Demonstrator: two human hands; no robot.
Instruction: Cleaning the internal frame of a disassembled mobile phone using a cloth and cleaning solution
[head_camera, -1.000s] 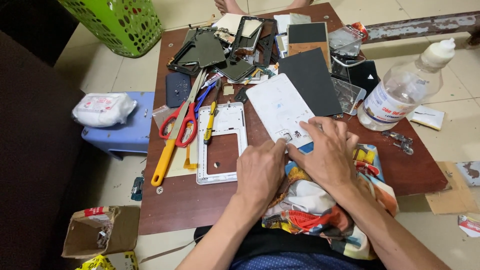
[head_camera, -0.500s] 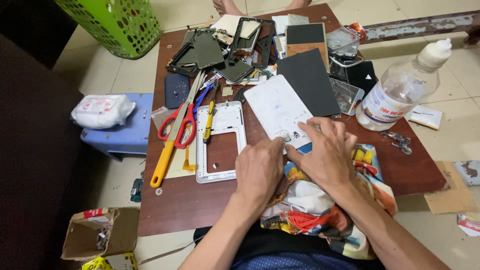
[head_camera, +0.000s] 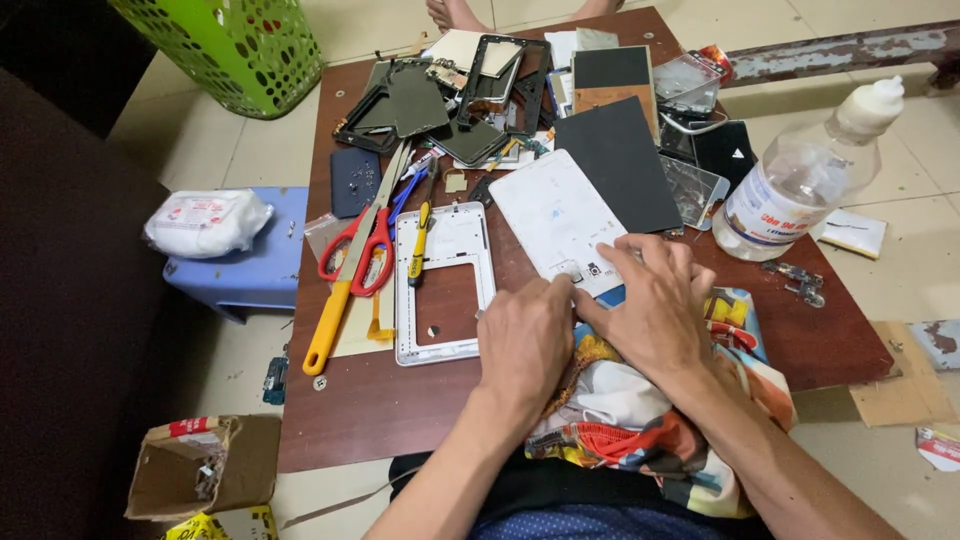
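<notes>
Left hand (head_camera: 525, 340) and right hand (head_camera: 655, 305) press white panel (head_camera: 555, 215) edge on desk (head_camera: 400, 400); fingers flat, gripping nothing; white frame (head_camera: 443, 285) beside.

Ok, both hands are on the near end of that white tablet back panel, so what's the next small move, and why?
Probably lift that near edge gently with the right hand while the left hand steadies it. Both sets of fingertips already press the near end of the white panel, which lies flat, partly over the colourful cloth.
</notes>
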